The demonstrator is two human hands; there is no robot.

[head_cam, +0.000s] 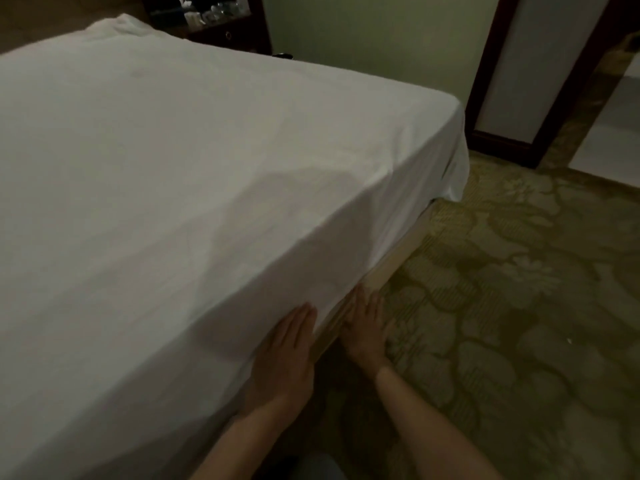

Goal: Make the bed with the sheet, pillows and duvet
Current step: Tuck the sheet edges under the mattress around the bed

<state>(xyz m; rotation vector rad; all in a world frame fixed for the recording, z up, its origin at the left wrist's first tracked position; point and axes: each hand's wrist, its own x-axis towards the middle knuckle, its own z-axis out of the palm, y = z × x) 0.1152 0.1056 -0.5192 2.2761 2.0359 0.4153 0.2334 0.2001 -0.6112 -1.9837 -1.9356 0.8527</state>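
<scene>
The white sheet [194, 161] covers the mattress, its near-right side being tucked; push the slack in evenly, working toward the loose far corner. The left hand [284, 355] lies flat, fingers straight, pressing the hanging sheet; the right hand [365, 329], also flat and grasping nothing, slides in at the bed base [398, 258]

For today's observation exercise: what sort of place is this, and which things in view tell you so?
Probably a hotel bedroom. A bed under a white sheet fills the view, patterned carpet covers the floor, and a dark wooden nightstand stands by the far corner.
</scene>
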